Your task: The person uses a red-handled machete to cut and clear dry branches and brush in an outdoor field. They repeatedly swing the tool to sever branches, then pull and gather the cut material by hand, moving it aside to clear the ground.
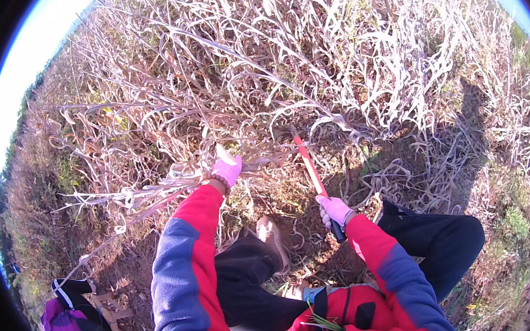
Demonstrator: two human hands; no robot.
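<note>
My left hand (227, 168), in a pink glove with a beaded bracelet at the wrist, is closed around a bunch of dry stalks (168, 186) that trail off to the left. My right hand (335, 211), also gloved in pink, grips the black end of a long-handled tool with an orange-red shaft (311, 166). The tool's far end reaches into the dry stalks ahead, and its head is too hidden to make out clearly. My brown shoe (271, 241) rests on the ground between my arms.
Dense dry standing stalks (265, 57) spread ahead and to both sides. Cut or fallen stalks (389, 178) lie on the ground at the right. At the lower left, part of a person in purple and black clothing (65, 316) shows. A dark shadow (471, 136) falls on the right.
</note>
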